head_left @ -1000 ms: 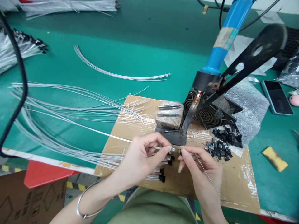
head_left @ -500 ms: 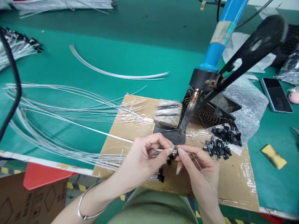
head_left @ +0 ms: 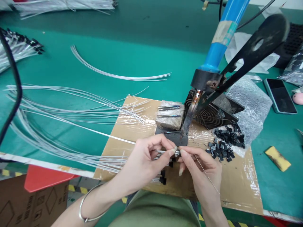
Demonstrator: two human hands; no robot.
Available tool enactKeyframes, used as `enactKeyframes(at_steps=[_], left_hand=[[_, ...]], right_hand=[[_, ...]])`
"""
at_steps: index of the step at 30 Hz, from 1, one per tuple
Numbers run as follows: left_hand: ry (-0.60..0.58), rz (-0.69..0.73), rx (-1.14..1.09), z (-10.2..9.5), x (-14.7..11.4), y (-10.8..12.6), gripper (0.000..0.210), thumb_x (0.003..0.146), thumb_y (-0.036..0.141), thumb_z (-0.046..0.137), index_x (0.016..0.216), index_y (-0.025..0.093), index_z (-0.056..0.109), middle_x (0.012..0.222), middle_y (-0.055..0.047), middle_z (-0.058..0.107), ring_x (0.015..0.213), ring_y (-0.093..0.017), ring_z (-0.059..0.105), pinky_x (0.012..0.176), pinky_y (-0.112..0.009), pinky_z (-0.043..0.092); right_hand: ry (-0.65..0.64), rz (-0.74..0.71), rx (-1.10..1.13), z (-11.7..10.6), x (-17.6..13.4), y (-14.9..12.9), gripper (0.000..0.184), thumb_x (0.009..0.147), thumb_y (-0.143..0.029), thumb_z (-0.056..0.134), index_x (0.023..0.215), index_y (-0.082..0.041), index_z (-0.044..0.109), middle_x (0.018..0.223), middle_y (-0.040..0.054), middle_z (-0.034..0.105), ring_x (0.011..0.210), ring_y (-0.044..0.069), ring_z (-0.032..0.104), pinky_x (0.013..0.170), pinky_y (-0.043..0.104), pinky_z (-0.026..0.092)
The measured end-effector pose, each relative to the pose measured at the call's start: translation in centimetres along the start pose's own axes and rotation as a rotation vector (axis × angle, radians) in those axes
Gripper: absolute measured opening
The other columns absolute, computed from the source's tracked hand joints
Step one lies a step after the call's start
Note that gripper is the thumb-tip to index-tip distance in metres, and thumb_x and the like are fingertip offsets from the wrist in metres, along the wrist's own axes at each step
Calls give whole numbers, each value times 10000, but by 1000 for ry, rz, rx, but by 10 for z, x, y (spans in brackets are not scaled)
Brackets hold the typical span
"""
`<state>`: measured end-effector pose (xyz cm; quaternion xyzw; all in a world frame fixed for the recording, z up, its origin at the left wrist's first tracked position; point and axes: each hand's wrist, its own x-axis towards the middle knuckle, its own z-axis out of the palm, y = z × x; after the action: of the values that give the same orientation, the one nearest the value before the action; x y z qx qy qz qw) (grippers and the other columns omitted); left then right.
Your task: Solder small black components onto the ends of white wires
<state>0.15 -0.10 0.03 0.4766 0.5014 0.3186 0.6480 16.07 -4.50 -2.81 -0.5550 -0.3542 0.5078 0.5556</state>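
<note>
Near the front middle of the cardboard (head_left: 243,189), my two hands meet fingertip to fingertip. My left hand (head_left: 146,162) pinches a white wire (head_left: 118,138) close to its end, between thumb and forefinger. Right against it, my right hand (head_left: 203,167) is closed on a small dark connector (head_left: 178,152), mostly hidden by the fingertips. A thin bare strand, like solder wire (head_left: 206,175), crosses the right palm and sticks out toward the wrist. Below my hands lie wires with black connectors (head_left: 163,180) on their ends.
A blue-handled soldering iron (head_left: 214,56) leans in its black stand (head_left: 258,47) above my right hand. Loose black connectors (head_left: 222,149) are heaped to the right, near a yellow sponge (head_left: 277,158) and a phone (head_left: 280,96). White wires (head_left: 59,142) spread leftward.
</note>
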Motion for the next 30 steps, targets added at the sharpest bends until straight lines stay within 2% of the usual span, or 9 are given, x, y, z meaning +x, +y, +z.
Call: enactKeyframes(at_steps=[4, 8, 10, 14, 16, 18, 21, 25, 30], left_hand=[[2, 3, 23, 0, 1, 1, 157, 877, 259, 739, 767, 159, 689, 816, -53, 746, 726, -140, 640, 664, -229, 499], [29, -14, 39, 1, 3, 2, 147, 858, 268, 738, 772, 160, 687, 836, -60, 742, 706, -139, 608, 643, -240, 481], [48, -18, 47, 2, 4, 1, 148, 852, 270, 730, 764, 161, 682, 842, -63, 740, 697, -138, 596, 630, -242, 469], [74, -10, 96, 4, 6, -1, 154, 855, 288, 707, 769, 161, 687, 873, -84, 759, 678, -141, 579, 579, -249, 416], [79, -6, 123, 4, 6, -1, 162, 853, 302, 702, 772, 161, 689, 870, -95, 762, 693, -155, 595, 565, -254, 395], [86, 0, 130, 5, 7, -1, 159, 847, 302, 697, 768, 164, 683, 863, -98, 761, 710, -165, 607, 574, -258, 404], [96, 2, 123, 5, 9, -1, 150, 840, 296, 695, 772, 163, 682, 859, -92, 759, 701, -160, 599, 594, -261, 428], [103, 8, 140, 5, 10, 0, 154, 841, 294, 692, 764, 160, 686, 857, -92, 759, 695, -156, 589, 567, -254, 398], [112, 10, 131, 6, 12, 1, 155, 833, 308, 695, 763, 171, 681, 834, -88, 747, 697, -166, 597, 524, -245, 371]], right_hand=[[11, -26, -122, -5, -3, 5, 104, 963, -326, 803, 941, -248, 869, 675, -13, 704, 515, 97, 611, 497, 201, 509], [18, -182, -253, -10, -10, 11, 341, 1136, -390, 514, 1230, -290, 825, 739, -14, 564, 625, 130, 536, 565, 266, 451], [29, -181, -284, -11, -14, 12, 390, 1166, -378, 418, 1343, -295, 755, 780, -18, 567, 643, 132, 526, 600, 282, 444], [80, -183, -420, -13, -19, 11, 337, 1154, -326, 443, 1469, -283, 555, 784, -52, 649, 636, 128, 554, 646, 280, 450], [116, -198, -491, -16, -19, 10, 245, 1133, -311, 472, 1354, -266, 568, 785, -49, 657, 637, 131, 558, 643, 279, 437], [143, -204, -535, -19, -18, 8, 128, 1117, -304, 499, 1066, -250, 603, 759, -43, 603, 623, 129, 522, 611, 272, 405], [75, -262, -475, -21, -15, 4, 331, 1110, -276, 519, 782, -232, 517, 715, -30, 514, 648, 136, 495, 600, 257, 397], [83, -227, -307, -14, -13, -2, 251, 1061, -255, 632, 813, -226, 616, 966, 30, 661, 887, 167, 639, 809, 274, 521], [75, -235, -254, -4, -11, -2, 176, 1016, -228, 716, 843, -237, 686, 1199, 63, 767, 1159, 225, 731, 1023, 366, 542]])
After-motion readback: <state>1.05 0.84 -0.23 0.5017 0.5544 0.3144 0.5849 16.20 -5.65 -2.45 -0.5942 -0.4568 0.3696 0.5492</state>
